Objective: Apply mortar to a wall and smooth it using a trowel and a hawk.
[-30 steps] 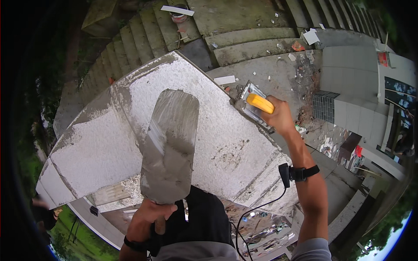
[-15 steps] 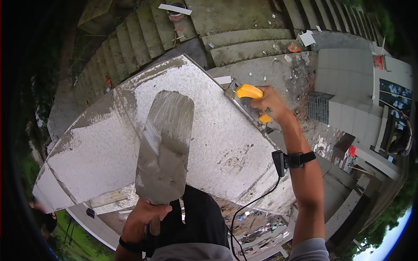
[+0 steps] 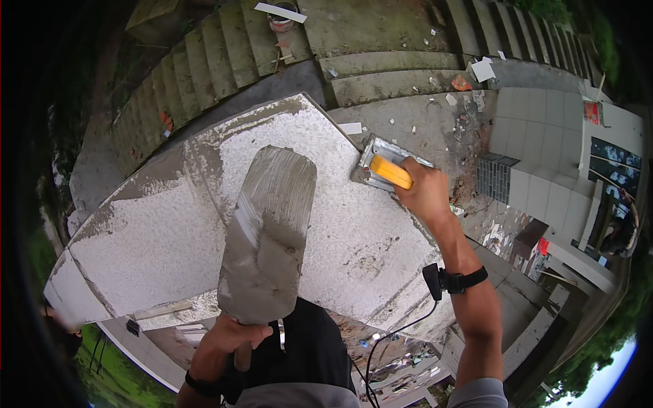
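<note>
My left hand (image 3: 228, 341) is wrapped round the handle of a wide, round-ended trowel (image 3: 282, 170). Wet grey mortar (image 3: 262, 282) lies over its blade, thickest towards the handle and streaked towards the far end. In my right hand (image 3: 423, 189) is a plastering trowel (image 3: 391, 171), gripped by its yellow handle. Its rectangular metal plate, smeared with grey, tilts over the right edge of a rough white surface (image 3: 354, 224); whether it touches cannot be seen. Grey mortar borders that surface along its far and left edges.
Concrete steps (image 3: 228, 47) run across the far side, with a bucket (image 3: 282, 24) on them. Broken tile and rubble (image 3: 500, 228) litter the ground at the right. A black cable (image 3: 391, 332) hangs from the black device (image 3: 435, 280) on my right wrist.
My right hand has turned the plastering trowel so more of its metal plate shows. In the picture, the left trowel and the white surface have shifted slightly.
</note>
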`<state>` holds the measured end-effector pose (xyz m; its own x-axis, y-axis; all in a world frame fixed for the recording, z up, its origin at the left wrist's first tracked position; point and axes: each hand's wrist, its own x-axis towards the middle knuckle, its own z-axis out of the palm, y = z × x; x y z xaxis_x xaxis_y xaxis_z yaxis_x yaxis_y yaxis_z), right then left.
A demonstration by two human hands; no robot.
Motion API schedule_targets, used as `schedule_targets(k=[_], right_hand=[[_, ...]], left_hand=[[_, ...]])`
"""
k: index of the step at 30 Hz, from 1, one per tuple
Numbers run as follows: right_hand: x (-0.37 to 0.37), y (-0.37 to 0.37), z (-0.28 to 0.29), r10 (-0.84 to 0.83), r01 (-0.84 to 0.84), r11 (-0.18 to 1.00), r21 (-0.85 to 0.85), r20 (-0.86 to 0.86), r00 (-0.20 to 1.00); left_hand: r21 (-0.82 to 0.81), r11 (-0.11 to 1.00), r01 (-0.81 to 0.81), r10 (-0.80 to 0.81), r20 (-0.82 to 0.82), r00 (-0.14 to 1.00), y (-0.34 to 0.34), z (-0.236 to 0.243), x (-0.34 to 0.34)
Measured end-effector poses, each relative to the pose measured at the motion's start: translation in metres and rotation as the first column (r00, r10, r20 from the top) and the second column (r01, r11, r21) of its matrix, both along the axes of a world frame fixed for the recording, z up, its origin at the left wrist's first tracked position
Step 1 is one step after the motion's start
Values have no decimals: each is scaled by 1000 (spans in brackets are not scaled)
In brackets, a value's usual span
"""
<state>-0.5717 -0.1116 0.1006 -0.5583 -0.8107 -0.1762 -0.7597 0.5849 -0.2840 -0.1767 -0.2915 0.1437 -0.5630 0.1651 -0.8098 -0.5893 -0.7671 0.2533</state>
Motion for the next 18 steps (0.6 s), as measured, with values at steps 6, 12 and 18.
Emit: schedule_targets(k=[6, 12, 18], right_hand=[[-36, -65, -4, -169, 170, 983, -66, 18, 985], [-50, -59, -24, -489, 478, 837, 268, 758, 432], [-14, -68, 43, -398, 588, 808, 39, 772, 496]], left_hand=[[-28, 1000, -13, 13, 10, 1000, -2, 0, 6], [2, 1000, -16, 16, -21, 1000, -2, -7, 7], [65, 996, -64, 65, -12, 998, -5, -3, -9]])
